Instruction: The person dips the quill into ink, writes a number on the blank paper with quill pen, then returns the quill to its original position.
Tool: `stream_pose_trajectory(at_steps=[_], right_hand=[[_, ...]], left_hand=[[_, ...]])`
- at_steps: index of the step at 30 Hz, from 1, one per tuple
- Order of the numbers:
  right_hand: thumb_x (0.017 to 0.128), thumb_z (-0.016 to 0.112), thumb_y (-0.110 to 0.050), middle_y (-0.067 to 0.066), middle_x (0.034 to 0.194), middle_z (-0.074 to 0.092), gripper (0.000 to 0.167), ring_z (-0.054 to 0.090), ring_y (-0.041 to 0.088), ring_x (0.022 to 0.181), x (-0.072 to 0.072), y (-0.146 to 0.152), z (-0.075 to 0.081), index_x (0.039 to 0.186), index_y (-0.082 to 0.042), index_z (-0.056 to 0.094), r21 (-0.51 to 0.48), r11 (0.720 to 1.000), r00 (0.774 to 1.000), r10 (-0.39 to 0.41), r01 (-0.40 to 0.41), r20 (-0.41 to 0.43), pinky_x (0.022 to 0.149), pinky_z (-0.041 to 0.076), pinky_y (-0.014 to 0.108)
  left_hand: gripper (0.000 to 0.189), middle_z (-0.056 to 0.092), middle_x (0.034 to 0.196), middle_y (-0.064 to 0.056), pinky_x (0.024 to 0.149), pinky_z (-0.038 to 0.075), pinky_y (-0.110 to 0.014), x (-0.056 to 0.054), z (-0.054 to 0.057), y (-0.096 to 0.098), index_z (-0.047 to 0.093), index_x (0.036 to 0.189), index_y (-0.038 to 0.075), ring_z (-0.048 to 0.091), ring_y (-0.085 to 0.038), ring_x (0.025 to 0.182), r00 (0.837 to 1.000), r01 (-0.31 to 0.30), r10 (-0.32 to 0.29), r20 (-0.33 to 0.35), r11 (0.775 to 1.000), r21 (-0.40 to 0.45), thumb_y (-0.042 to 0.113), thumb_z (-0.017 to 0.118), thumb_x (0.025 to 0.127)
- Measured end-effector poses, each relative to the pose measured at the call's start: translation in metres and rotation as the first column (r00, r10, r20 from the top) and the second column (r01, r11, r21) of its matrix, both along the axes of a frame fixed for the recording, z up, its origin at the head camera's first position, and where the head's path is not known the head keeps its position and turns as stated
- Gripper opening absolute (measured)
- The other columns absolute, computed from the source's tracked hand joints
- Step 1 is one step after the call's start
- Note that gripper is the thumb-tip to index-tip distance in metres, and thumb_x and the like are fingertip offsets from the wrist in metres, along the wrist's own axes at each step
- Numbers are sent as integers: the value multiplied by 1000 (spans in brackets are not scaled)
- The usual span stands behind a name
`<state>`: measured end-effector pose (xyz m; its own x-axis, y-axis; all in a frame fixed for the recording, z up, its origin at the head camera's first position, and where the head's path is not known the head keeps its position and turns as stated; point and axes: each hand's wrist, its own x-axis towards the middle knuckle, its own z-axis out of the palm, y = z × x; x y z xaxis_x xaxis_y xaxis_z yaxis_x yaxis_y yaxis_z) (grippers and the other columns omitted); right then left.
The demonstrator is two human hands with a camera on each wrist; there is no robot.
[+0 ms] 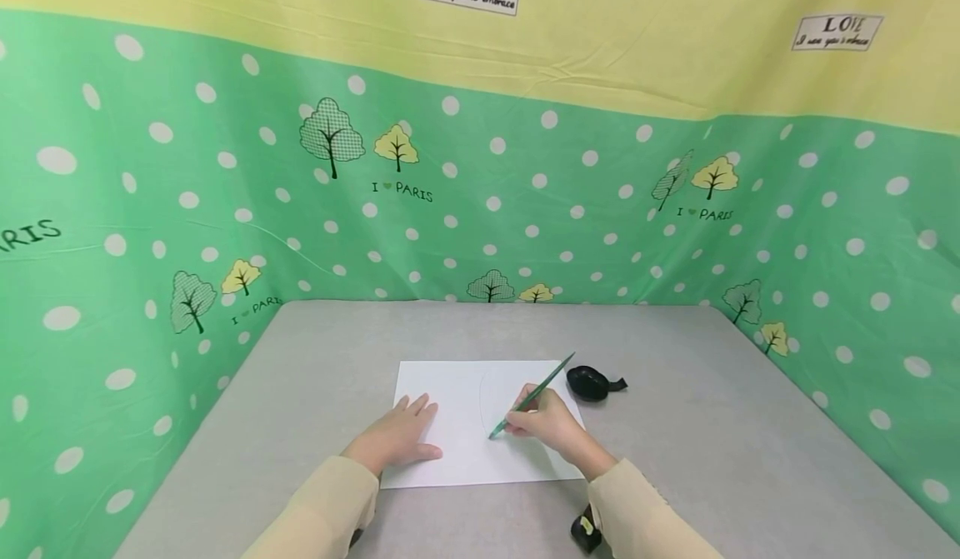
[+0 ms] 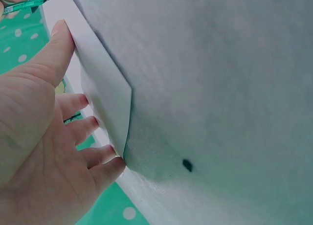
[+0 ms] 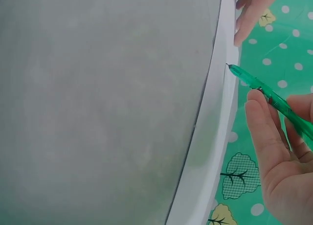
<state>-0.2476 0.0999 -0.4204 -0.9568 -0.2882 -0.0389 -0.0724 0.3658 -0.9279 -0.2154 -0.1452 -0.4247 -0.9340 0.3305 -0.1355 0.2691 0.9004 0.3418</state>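
A sheet of white paper (image 1: 450,466) lies on the grey table, with a faint curved line (image 1: 481,401) drawn near its middle. My left hand (image 1: 401,438) rests on the left part of the sheet, fingers spread and thumb out to the side; the left wrist view shows the fingertips along the paper (image 2: 110,90). Between thumb and fingers, my right hand (image 1: 551,421) pinches a green pen (image 1: 536,392). The pen is tilted, its upper end leaning to the far right. In the right wrist view the tip of the translucent green pen (image 3: 266,91) is right at the paper.
Beyond the sheet's right edge lies a rounded black object (image 1: 588,383) with a narrow flared end. Another black object (image 1: 585,532) with a yellowish patch sits by the right sleeve, partly covered. Green dotted cloth (image 1: 480,209) hangs around the table's back and sides.
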Motion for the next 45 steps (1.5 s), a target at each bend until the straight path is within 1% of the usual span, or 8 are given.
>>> stream_pose_trajectory(at_steps=[5, 8, 17, 19, 20, 26, 27, 45], right_hand=[[78, 63, 0, 8, 76, 62, 11, 65, 19, 70, 0, 3, -3, 77, 0, 53, 4, 1000, 1000, 11, -11, -8, 65, 55, 28], [78, 63, 0, 8, 76, 62, 11, 65, 19, 70, 1, 4, -4, 77, 0, 52, -1, 1000, 1000, 18, -18, -12, 65, 55, 28], [78, 63, 0, 9, 76, 62, 12, 65, 21, 70, 3, 7, -4, 76, 1, 52, -27, 999, 1000, 31, -31, -7, 65, 55, 30], [78, 64, 0, 8, 76, 62, 12, 65, 20, 71, 4, 8, -3, 76, 0, 52, -32, 999, 999, 33, -33, -5, 66, 55, 29], [78, 63, 1, 9, 76, 62, 12, 66, 22, 71, 8, 7, 2, 76, 1, 51, -33, 999, 999, 33, -33, -5, 66, 55, 30], [79, 64, 0, 9, 78, 62, 13, 65, 22, 72, 10, 9, 1, 77, 1, 52, -22, 999, 999, 40, -40, -13, 67, 55, 31], [79, 64, -1, 8, 78, 62, 13, 65, 21, 72, 7, 11, -4, 77, 0, 52, -20, 999, 999, 40, -40, -15, 66, 55, 30], [80, 64, 0, 9, 77, 62, 13, 66, 21, 72, 12, 17, -1, 77, 1, 51, -17, 998, 998, 64, -65, -23, 65, 56, 30]], left_hand=[[76, 31, 141, -25, 105, 21, -54, -5, -9, -4, 39, 135, -6, 21, -47, 130, 1000, 24, -24, -19, 1000, 15, 43, 65, 82], [77, 31, 141, -25, 105, 21, -54, -7, -12, -5, 38, 135, -6, 21, -47, 130, 999, 29, -29, -28, 999, 13, 44, 64, 82], [72, 34, 140, -25, 104, 23, -53, 1, 2, -1, 42, 133, -6, 23, -47, 129, 1000, 10, -10, -18, 1000, -3, 37, 67, 81], [71, 34, 140, -25, 104, 23, -53, 2, 2, -1, 42, 133, -6, 23, -47, 129, 1000, 11, -11, -20, 1000, -12, 37, 67, 82], [71, 34, 140, -25, 105, 23, -53, 2, 2, -1, 42, 133, -7, 23, -47, 129, 1000, 10, -11, -19, 1000, -13, 37, 67, 82], [72, 33, 140, -25, 105, 22, -53, 0, 1, -1, 42, 133, -7, 22, -47, 129, 1000, 12, -12, -15, 1000, -6, 37, 67, 82], [71, 33, 140, -25, 105, 22, -53, 0, 0, -2, 42, 133, -7, 22, -47, 129, 1000, 15, -15, -15, 1000, -4, 37, 67, 82], [71, 33, 140, -25, 104, 24, -54, -1, -1, -2, 42, 133, -6, 23, -48, 129, 1000, 22, -22, -18, 1000, 7, 35, 67, 82]])
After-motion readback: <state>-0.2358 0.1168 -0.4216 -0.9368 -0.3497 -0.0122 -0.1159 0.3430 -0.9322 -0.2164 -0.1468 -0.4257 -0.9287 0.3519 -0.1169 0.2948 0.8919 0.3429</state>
